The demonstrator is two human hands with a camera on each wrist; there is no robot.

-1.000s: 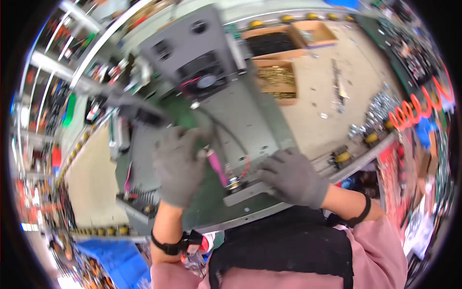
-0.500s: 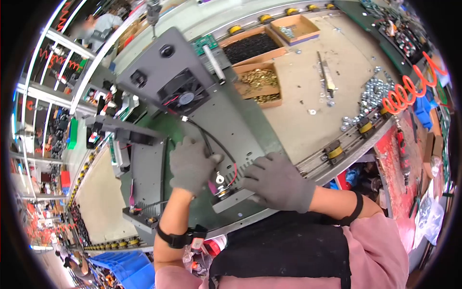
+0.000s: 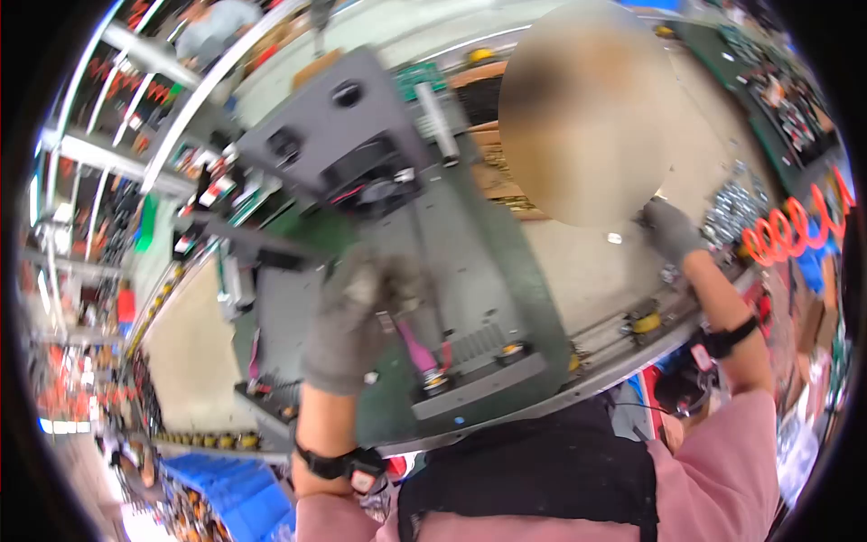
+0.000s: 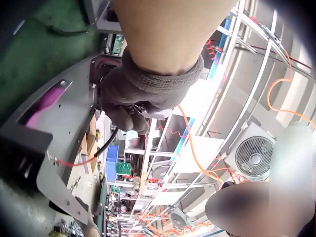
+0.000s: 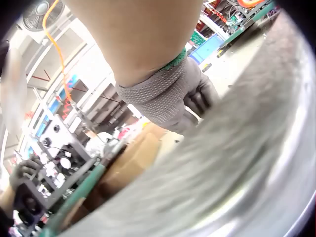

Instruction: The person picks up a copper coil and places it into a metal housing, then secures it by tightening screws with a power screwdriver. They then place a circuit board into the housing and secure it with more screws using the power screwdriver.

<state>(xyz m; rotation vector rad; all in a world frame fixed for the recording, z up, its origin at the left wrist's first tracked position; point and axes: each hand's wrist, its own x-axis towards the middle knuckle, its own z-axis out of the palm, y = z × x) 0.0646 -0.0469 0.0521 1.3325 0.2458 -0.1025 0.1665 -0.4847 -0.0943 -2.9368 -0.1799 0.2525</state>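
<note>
My gloved left hand (image 3: 348, 325) hangs blurred over the grey metal chassis (image 3: 461, 244). In the left wrist view this hand (image 4: 143, 96) has curled fingers around small dark and shiny parts, too small to name; a black cable (image 4: 106, 143) passes by its fingertips. Below it in the head view a pink sleeve (image 3: 415, 348) runs to a round fitting at the chassis edge. My right hand (image 3: 673, 233) is low over the table beside loose metal fasteners (image 3: 736, 212). Its fingers bend downward in the right wrist view (image 5: 180, 96); their tips are hidden.
A panel (image 3: 334, 117) with two round black parts and a fan stands at the chassis's far end. Boxes of small parts (image 3: 497, 172) are partly covered by a blurred disc. An orange coiled hose (image 3: 795, 226) hangs at right. A second chassis lies at left.
My right hand has left the chassis's near edge and moved right, across the table to the loose fasteners. My left hand remains over the chassis.
</note>
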